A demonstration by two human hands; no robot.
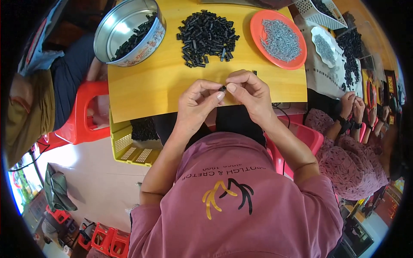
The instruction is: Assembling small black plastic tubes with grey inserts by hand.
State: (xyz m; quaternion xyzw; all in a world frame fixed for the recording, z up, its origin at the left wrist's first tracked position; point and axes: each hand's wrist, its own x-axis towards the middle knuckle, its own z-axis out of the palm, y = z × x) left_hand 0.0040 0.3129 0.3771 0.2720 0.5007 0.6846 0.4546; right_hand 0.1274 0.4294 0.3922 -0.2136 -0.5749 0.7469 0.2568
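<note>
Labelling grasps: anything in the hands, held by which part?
A small black piece, pinched in the left hand, right hand close by; too small to tell by which part.

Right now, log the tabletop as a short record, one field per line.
Surface: yellow table
Left fingers: pinch a small black part
Right fingers: close at its right side, contact unclear
Centre back: loose black pile
Right: red plate holding thin silvery pieces
Left: round metal tin with black pieces inside
</note>
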